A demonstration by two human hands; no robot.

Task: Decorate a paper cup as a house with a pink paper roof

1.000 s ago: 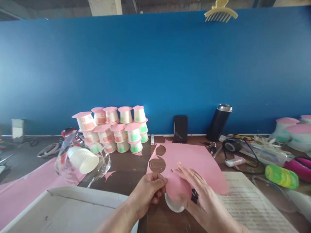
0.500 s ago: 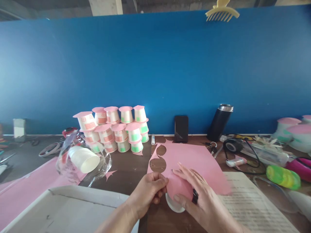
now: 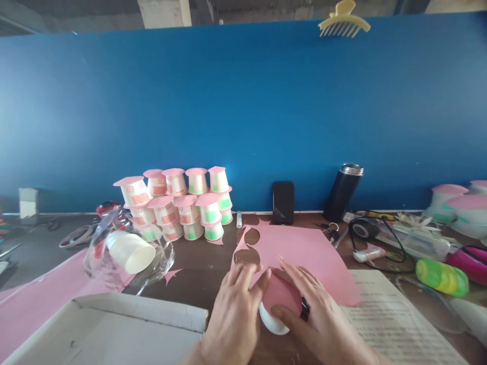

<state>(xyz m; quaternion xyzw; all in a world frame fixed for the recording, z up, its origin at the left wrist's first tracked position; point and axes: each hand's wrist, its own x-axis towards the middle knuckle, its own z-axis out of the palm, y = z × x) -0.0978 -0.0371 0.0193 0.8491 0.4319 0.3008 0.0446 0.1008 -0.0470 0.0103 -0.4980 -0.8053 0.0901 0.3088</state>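
Note:
A pink paper disc [image 3: 281,291] lies on top of a white paper cup [image 3: 274,324] on the table in front of me. My right hand [image 3: 323,317] curves around its right side, thumb pressed on the disc and fingers along the far edge. On the opposite side, my left hand [image 3: 238,309] closes against the disc's left edge, with thumb and fingertips at the upper rim. Most of the cup is hidden beneath the disc and my hands. A small black object shows beside my right palm. Just beyond spreads a pink paper sheet [image 3: 304,248] with round cut-outs.
Stacked decorated cups with pink tops [image 3: 186,203] stand at the back left. A white box [image 3: 137,329] and nested cups [image 3: 131,252] in plastic lie left. A phone [image 3: 283,203], black flask [image 3: 342,192], printed page [image 3: 403,319] and yellow-green bottle [image 3: 441,277] are around the right side.
My left hand has moved up and forward, from pinching at the disc's left edge to lying along the disc and cup. The right hand stays nearly in place.

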